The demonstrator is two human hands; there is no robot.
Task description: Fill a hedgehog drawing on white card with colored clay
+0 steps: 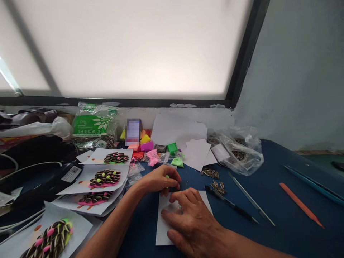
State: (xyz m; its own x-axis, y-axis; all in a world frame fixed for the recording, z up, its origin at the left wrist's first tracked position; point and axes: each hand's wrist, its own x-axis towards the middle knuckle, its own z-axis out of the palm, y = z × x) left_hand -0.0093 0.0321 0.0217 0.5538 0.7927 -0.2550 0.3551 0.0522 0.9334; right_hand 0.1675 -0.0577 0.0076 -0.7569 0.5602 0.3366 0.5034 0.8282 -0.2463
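A white sheet of paper (164,229) lies on the blue table in front of me. My right hand (195,218) rests over it, fingers apart and bent, palm down. Something clear or shiny shows between those fingers, too small to make out. At the sheet's far edge, my left hand (162,178) is closed in a pinch. A bit of yellow-green clay (167,177) peeks out between its fingers; the fingertips are partly hidden. Sunflower seeds (218,187) lie in small piles beyond the sheet, beside a black pen (231,203).
Finished seed-and-clay pictures on paper (107,178) are stacked at left. Packets of coloured clay (152,157), a phone (133,132) and blank sheets (195,152) stand behind. Bagged seeds (242,152), a metal tool (251,199), an orange tool (301,204) and tweezers (314,184) lie at right.
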